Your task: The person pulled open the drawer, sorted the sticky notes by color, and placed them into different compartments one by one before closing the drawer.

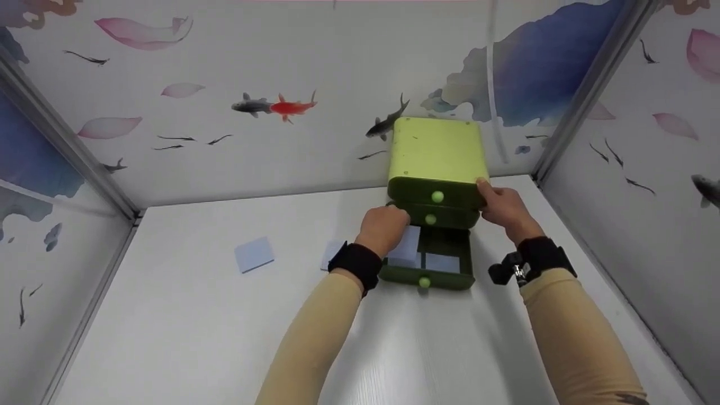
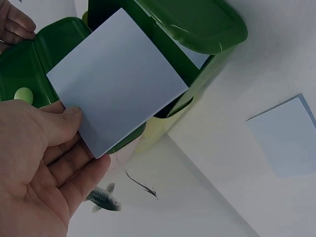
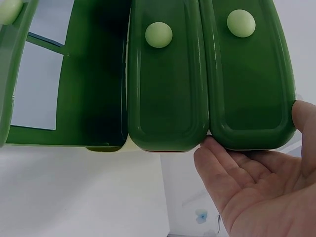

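Observation:
A small green drawer cabinet (image 1: 439, 149) stands against the back wall, its bottom drawer (image 1: 447, 281) pulled out. My left hand (image 1: 384, 228) pinches a pale blue square pad (image 2: 118, 84) between thumb and fingers. It holds this pad tilted over the left part of the open drawer. Inside the drawer, another pale blue pad (image 3: 37, 89) lies to the right of a thin divider. My right hand (image 1: 509, 211) grips the cabinet's right side near the top drawer (image 3: 252, 79), thumb at the upper edge and fingers against the side. The middle drawer (image 3: 168, 89) is closed.
On the white table (image 1: 185, 326), one blue pad (image 1: 254, 255) lies left of the cabinet. A second pad (image 1: 331, 254) is nearer, partly hidden by my left wrist. Printed wall panels (image 1: 281, 50) stand behind and on both sides.

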The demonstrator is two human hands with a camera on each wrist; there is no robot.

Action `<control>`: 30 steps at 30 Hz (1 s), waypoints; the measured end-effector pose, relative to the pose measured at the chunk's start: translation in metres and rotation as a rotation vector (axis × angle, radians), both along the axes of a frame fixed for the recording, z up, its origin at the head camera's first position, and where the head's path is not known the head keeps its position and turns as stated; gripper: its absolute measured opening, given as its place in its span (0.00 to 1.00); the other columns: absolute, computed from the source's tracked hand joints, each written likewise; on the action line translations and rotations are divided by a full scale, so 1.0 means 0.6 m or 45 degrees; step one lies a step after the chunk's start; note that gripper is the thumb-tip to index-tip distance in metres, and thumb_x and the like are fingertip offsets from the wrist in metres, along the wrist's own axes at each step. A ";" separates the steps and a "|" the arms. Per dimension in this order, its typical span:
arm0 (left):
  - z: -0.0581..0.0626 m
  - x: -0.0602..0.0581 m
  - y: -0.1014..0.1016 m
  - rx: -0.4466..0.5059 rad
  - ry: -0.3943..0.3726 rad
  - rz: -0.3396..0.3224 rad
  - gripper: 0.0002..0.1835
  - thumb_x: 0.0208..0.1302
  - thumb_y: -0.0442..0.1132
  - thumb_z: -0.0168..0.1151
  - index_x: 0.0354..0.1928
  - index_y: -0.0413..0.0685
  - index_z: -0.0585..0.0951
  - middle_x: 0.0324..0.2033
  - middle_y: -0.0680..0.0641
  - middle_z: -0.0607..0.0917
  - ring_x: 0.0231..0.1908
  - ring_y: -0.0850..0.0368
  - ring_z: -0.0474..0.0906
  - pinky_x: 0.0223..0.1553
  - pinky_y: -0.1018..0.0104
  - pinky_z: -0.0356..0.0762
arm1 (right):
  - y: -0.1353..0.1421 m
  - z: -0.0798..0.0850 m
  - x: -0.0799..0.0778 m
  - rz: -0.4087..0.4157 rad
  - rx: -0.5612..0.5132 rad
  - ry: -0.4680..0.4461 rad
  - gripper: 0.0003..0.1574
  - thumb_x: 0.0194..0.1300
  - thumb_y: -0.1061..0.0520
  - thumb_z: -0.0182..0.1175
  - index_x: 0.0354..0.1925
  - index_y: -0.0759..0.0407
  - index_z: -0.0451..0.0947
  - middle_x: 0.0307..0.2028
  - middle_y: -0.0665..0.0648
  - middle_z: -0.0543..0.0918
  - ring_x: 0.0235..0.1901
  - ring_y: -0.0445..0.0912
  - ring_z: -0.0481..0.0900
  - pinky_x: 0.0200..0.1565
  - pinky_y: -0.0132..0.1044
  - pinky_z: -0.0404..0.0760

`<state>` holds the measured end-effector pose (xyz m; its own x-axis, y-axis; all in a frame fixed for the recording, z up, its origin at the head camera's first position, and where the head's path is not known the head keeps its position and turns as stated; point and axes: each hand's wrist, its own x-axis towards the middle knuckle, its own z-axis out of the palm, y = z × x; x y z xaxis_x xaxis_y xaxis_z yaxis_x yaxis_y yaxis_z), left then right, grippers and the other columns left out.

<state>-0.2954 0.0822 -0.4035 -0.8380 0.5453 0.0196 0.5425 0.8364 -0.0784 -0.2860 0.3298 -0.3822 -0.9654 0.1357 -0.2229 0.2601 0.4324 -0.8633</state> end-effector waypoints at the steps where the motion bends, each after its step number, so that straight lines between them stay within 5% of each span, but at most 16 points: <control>1: -0.005 -0.001 0.004 0.005 0.004 -0.003 0.13 0.72 0.35 0.53 0.42 0.54 0.87 0.39 0.49 0.88 0.41 0.54 0.84 0.41 0.60 0.84 | 0.001 -0.002 0.001 0.000 -0.005 -0.006 0.52 0.70 0.28 0.38 0.68 0.71 0.61 0.53 0.61 0.70 0.44 0.42 0.73 0.43 0.23 0.74; 11: -0.046 -0.006 0.024 0.093 0.051 -0.006 0.13 0.71 0.35 0.55 0.37 0.53 0.89 0.34 0.50 0.89 0.33 0.56 0.85 0.34 0.62 0.85 | -0.001 0.001 0.002 -0.004 -0.082 -0.036 0.53 0.71 0.29 0.36 0.74 0.68 0.47 0.70 0.72 0.60 0.66 0.57 0.65 0.69 0.43 0.67; 21: -0.094 -0.011 0.034 0.102 -0.075 -0.007 0.13 0.72 0.35 0.54 0.40 0.55 0.88 0.36 0.52 0.89 0.35 0.57 0.85 0.35 0.63 0.84 | 0.000 -0.004 0.001 -0.026 -0.057 -0.043 0.53 0.71 0.28 0.36 0.74 0.68 0.51 0.65 0.69 0.63 0.60 0.53 0.68 0.66 0.41 0.68; 27: -0.115 -0.013 0.034 0.134 -0.051 -0.021 0.11 0.70 0.34 0.57 0.38 0.55 0.88 0.35 0.52 0.89 0.35 0.58 0.84 0.35 0.63 0.83 | 0.002 -0.006 -0.001 -0.027 -0.119 -0.048 0.53 0.71 0.29 0.37 0.75 0.68 0.47 0.69 0.72 0.61 0.67 0.58 0.65 0.70 0.45 0.65; 30: -0.122 -0.013 0.032 0.151 -0.026 -0.041 0.11 0.68 0.33 0.58 0.39 0.55 0.88 0.35 0.51 0.89 0.36 0.58 0.85 0.36 0.63 0.84 | 0.002 -0.006 -0.001 -0.043 -0.084 -0.033 0.53 0.71 0.29 0.38 0.73 0.69 0.54 0.61 0.70 0.69 0.60 0.55 0.72 0.65 0.41 0.71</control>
<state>-0.3035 0.1016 -0.4767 -0.8212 0.5665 0.0684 0.5694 0.8215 0.0316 -0.2866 0.3308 -0.3860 -0.9543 0.1525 -0.2569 0.2960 0.3657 -0.8824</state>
